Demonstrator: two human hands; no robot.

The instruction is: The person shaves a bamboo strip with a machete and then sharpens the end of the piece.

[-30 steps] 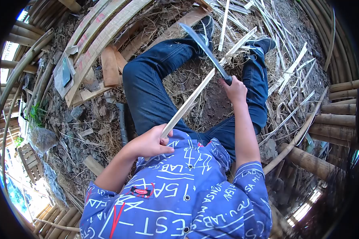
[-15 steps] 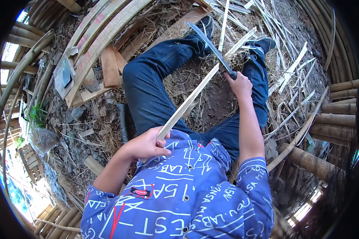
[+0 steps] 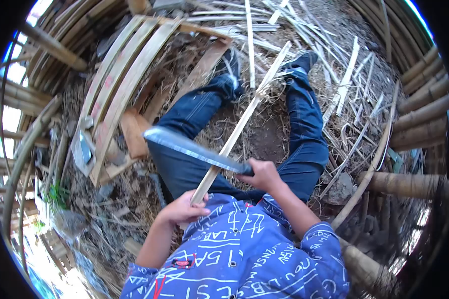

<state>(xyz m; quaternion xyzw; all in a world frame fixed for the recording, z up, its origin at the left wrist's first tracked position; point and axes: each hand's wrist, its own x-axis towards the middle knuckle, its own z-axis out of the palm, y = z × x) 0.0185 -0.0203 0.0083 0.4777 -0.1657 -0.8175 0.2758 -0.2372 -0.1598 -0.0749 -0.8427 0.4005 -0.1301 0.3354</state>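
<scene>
A long pale wooden strip runs from near my belly up between my legs toward my feet. My left hand is closed round its near end. My right hand grips the dark handle of a large knife. The blade points to the left and lies across the strip, a little beyond my left hand; whether the edge touches the wood cannot be made out. Curled shavings gather around the far part of the strip, between my shoes.
Curved boards with red marks lie at the left, with a plastic packet on them. Split strips litter the ground at the right. Bamboo poles stand around both sides. A grey stone lies right of my knee.
My right hand has drawn the knife back toward my body, and the blade has swung to point left across the strip. My left hand still holds the strip. The view has shifted.
</scene>
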